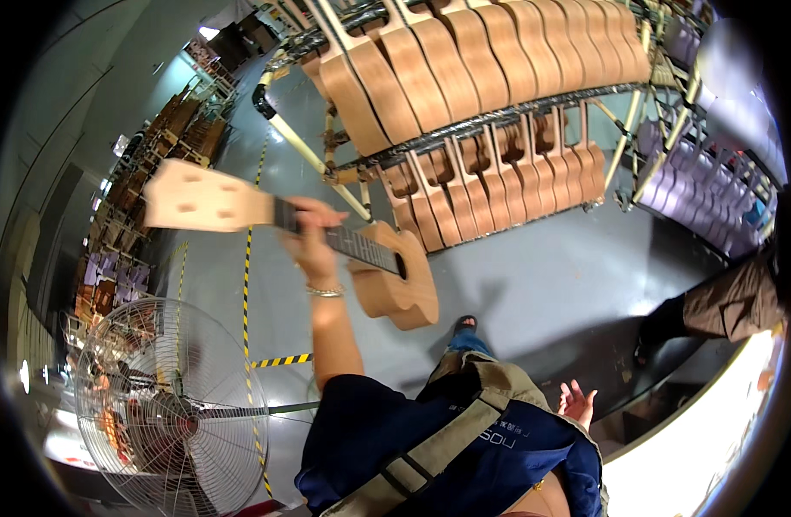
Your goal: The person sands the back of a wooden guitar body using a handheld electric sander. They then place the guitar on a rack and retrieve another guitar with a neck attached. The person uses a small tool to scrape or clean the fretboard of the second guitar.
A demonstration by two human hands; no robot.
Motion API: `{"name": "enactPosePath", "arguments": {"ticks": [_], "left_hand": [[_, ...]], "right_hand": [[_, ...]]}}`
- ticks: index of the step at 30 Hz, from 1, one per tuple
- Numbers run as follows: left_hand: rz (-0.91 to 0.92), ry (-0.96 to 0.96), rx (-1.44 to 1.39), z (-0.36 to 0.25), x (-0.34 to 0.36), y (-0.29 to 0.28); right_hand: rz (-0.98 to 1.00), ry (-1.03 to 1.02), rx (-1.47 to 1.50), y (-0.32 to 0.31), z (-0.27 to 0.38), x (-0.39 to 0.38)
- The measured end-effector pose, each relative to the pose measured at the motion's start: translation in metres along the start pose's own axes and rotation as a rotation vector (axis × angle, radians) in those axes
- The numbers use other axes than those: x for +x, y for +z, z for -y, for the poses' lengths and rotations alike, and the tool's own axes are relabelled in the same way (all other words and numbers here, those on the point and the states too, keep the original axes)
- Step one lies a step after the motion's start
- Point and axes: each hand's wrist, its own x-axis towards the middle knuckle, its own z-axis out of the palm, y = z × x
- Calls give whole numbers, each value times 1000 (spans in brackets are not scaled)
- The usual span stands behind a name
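An unfinished wooden ukulele (400,297) with a pale headstock and a dark fretboard is held out in front of me to the left. My left hand (309,241) is wrapped round its neck just below the headstock. The headstock points left, while the body hangs to the right near the lower tier of a rack (322,164). My right hand (576,403) is beside my body on the right, fingers apart and with nothing in it. An apron strap crosses my dark blue shirt.
Several bare ukulele bodies with necks (490,69) fill the rack's two tiers. A large wire-caged fan (171,414) stands at lower left, beside yellow-black floor tape (247,284). Another person (731,302) is at the right, near a second loaded rack (697,189).
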Motion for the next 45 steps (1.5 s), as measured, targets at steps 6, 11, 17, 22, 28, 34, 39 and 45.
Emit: {"name": "enactPosePath", "arguments": {"ticks": [6, 11, 17, 22, 28, 34, 39, 45], "left_hand": [[-55, 94, 20, -43, 140, -35], [-48, 73, 44, -8, 236, -49], [46, 78, -46, 58, 339, -47], [124, -10, -69, 128, 407, -56], [43, -30, 75, 212, 460, -81], [30, -13, 319, 271, 498, -98], [72, -136, 190, 286, 506, -101], [-37, -107, 230, 315, 510, -98]], "right_hand": [[14, -32, -61, 82, -15, 68], [87, 3, -83, 140, -42, 123], [23, 14, 48, 185, -74, 158], [106, -54, -18, 191, -86, 162], [11, -145, 32, 187, -83, 151], [-122, -164, 89, 192, -96, 147], [-150, -175, 59, 203, -96, 145], [-112, -170, 61, 183, -95, 143]]}}
